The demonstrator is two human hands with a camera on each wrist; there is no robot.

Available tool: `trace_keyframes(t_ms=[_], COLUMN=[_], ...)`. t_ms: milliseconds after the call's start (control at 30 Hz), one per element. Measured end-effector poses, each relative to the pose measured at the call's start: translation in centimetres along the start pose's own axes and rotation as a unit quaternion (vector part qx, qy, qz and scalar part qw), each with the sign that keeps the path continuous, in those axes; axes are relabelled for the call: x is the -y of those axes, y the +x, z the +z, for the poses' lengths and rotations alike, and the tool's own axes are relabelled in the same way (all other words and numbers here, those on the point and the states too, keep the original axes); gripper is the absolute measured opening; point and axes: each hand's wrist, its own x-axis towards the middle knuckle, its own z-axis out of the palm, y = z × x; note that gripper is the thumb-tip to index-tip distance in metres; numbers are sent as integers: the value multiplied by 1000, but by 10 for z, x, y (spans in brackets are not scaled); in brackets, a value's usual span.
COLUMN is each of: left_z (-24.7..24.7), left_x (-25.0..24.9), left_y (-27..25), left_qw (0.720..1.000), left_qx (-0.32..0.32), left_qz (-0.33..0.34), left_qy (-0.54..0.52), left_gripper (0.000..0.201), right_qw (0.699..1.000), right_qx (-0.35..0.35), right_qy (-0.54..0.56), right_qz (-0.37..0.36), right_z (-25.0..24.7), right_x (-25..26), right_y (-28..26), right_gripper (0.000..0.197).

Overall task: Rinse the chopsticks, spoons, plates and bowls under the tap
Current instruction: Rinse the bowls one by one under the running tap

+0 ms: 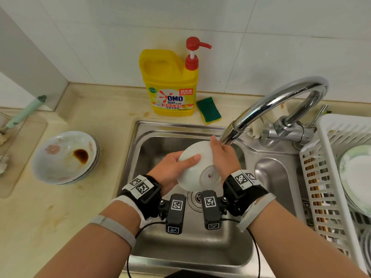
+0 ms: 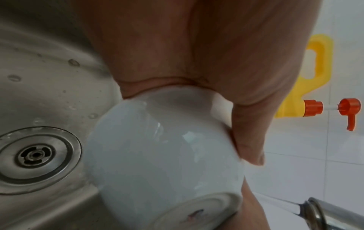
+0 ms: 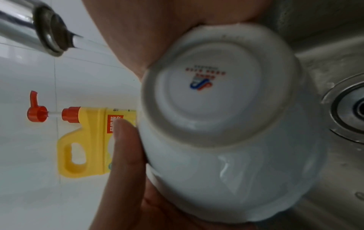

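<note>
A white bowl (image 1: 190, 178) is held tilted over the sink (image 1: 180, 243), its foot ring and red-blue base mark (image 3: 201, 82) turned toward me. My left hand (image 1: 186, 160) grips its left side, with the thumb (image 2: 250, 140) laid across the outer wall. My right hand (image 1: 220, 153) holds the right side and reaches over the far rim just under the tap spout (image 1: 230, 135). A thin stream of water (image 3: 78, 38) leaves the spout. The bowl's inside is hidden. The bowl (image 2: 157, 147) hangs above the drain (image 2: 35, 155).
A stack of dirty bowls (image 1: 64, 157) with brown sauce sits on the left counter. A yellow detergent bottle (image 1: 170, 85) and a green sponge (image 1: 208, 110) stand behind the sink. On the right, a white drying rack (image 1: 325, 141) holds chopsticks (image 1: 313, 177) and plates (image 1: 357, 173).
</note>
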Motion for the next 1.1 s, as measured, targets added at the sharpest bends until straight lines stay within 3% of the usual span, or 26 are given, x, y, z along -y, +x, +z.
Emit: trace_keyframes(t_ms=[100, 200, 300, 400, 600, 733, 867, 1100], left_z=[-2, -2, -5, -6, 1, 0, 0, -5], left_x=[4, 12, 14, 7, 1, 5, 13, -5], left_y=[-1, -2, -2, -2, 0, 1, 2, 1], left_qw=[999, 997, 996, 998, 999, 995, 992, 1000], left_qx=[-4, -7, -1, 14, 2, -2, 2, 17], left_qz=[2, 1, -7, -11, -5, 8, 21, 25], left_qy=[-37, -81, -92, -67, -52, -98, -123, 5], left_gripper=[47, 48, 45, 44, 49, 49, 51, 43], right_qw=[1000, 998, 999, 999, 997, 999, 1000, 999], right_qx=[-2, 6, 16, 7, -53, -23, -17, -44], right_qy=[24, 42, 4, -35, 9, 22, 8, 2], right_qz=[1, 39, 31, 5, -50, -43, -16, -31], right_z=[0, 0, -2, -4, -2, -4, -3, 0], right_x=[-3, -5, -1, 2, 7, 5, 8, 12], right_y=[0, 1, -2, -2, -3, -1, -1, -6], right_gripper=[32, 65, 49, 48, 35, 26, 38, 36])
